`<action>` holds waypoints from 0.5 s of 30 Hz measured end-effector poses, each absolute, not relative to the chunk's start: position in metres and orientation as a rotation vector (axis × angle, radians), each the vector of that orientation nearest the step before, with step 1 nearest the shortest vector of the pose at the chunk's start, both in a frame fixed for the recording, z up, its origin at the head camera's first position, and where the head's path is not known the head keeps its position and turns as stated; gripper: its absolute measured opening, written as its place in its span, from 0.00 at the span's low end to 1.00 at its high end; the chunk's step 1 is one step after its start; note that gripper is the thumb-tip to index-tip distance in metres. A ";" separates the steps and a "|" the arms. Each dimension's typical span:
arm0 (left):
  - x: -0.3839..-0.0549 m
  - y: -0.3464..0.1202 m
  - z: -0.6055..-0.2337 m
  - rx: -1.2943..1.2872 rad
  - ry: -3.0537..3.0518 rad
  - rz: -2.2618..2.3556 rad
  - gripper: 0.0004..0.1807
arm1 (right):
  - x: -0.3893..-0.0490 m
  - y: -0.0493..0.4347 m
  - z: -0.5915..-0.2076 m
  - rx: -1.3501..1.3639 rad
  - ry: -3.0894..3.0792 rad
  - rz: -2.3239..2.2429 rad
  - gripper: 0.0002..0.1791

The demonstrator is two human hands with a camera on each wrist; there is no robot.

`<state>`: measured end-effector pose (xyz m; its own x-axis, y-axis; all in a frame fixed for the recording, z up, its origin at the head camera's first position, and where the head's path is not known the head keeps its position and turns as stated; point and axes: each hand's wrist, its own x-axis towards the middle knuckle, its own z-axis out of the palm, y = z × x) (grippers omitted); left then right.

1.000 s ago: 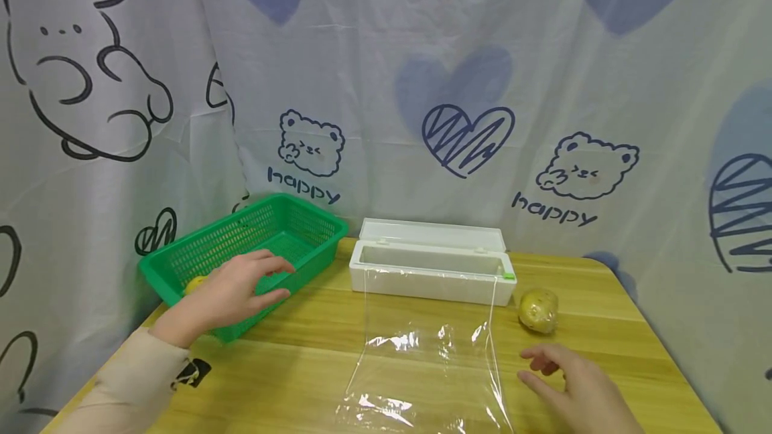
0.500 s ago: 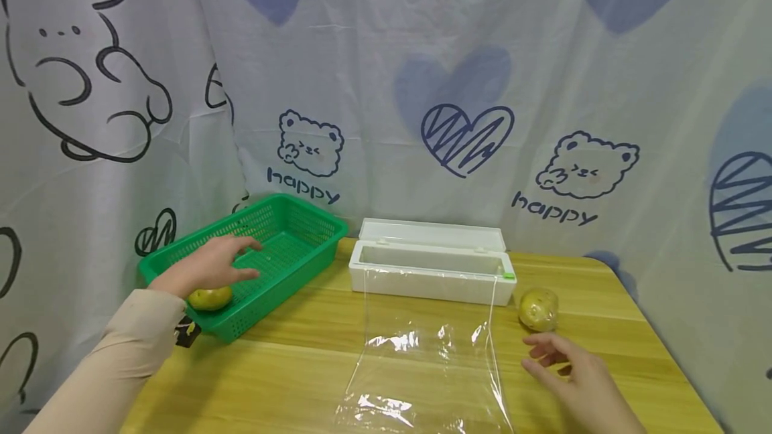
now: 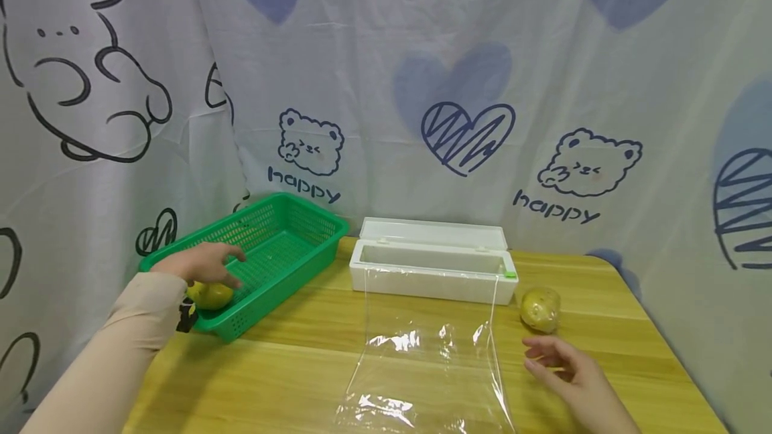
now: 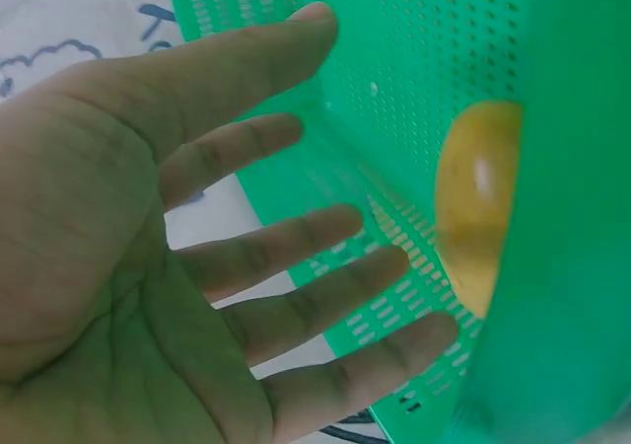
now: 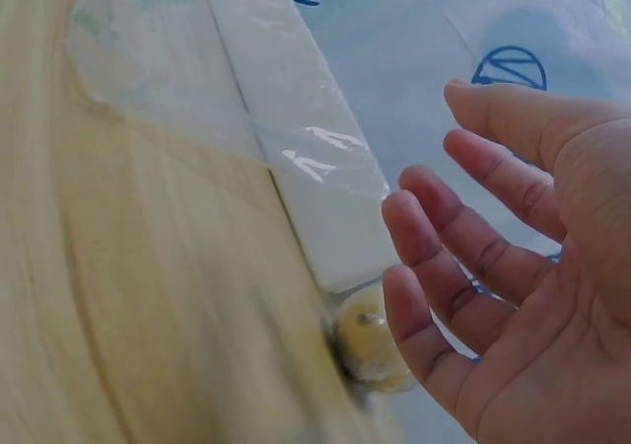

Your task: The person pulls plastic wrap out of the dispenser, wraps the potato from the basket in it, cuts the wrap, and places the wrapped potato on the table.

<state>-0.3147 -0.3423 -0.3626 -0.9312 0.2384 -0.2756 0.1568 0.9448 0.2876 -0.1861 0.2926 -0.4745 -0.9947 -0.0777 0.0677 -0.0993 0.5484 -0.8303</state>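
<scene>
On a clock face centred on the sheet of clear film [image 3: 428, 340], the left hand [image 3: 202, 265] was held between nine and ten, above a green basket [image 3: 289, 290]. Its grip was left wide, with the fingers spread and nearly straight. A yellow, rounded piece of produce [image 3: 212, 296] was contained in the basket, at the basket's own eight o'clock; in the left wrist view it was seen apart from the fingertips.

The right hand [image 3: 575, 380] was placed at three o'clock, its grip loose and fairly wide, the fingers gently bent around air. A film-wrapped yellow piece [image 3: 540, 310] was set on the wooden table [image 3: 289, 380] between two and three, near that hand but apart from it.

At twelve, a long white box [image 3: 434, 248] was positioned with its lid [image 3: 431, 233] tipped back. The film was stretched from the box's front edge towards six. The background was filled by a printed curtain [image 3: 374, 86].
</scene>
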 end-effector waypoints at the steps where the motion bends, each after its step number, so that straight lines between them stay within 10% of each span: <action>1: -0.317 -0.344 -0.363 0.283 2.787 0.361 0.37 | -0.186 0.294 -0.476 0.158 -2.740 1.486 0.21; 15: -0.336 -0.357 -0.364 0.135 2.664 0.211 0.38 | -0.188 0.304 -0.488 0.187 -2.651 1.571 0.18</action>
<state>-0.3363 -0.3572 -0.3638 -0.8888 0.1304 -0.4394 0.0595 0.9834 0.1715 -0.1879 0.3037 -0.4880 -0.9912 -0.0766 0.1083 -0.1318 0.4752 -0.8700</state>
